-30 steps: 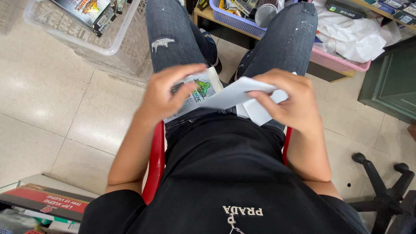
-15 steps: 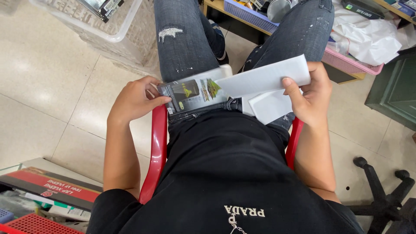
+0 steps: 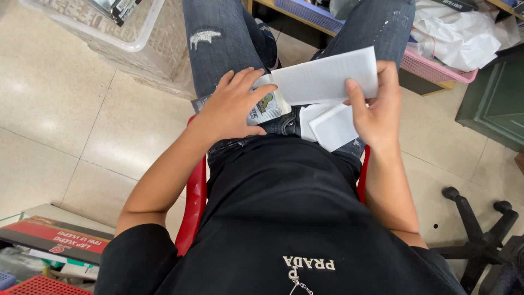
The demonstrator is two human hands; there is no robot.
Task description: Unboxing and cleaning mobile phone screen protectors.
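Left of the white paper strip, the left hand lies flat on a printed packet in the lap, pressing rather than clasping. Right of the strip, the right hand pinches its end, a white card just below. Loosely pinned, the packet could slide off the thigh onto the floor.

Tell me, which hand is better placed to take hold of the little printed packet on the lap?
Probably the left hand: it lies right on the printed packet. The right hand is busy holding the white sheet.
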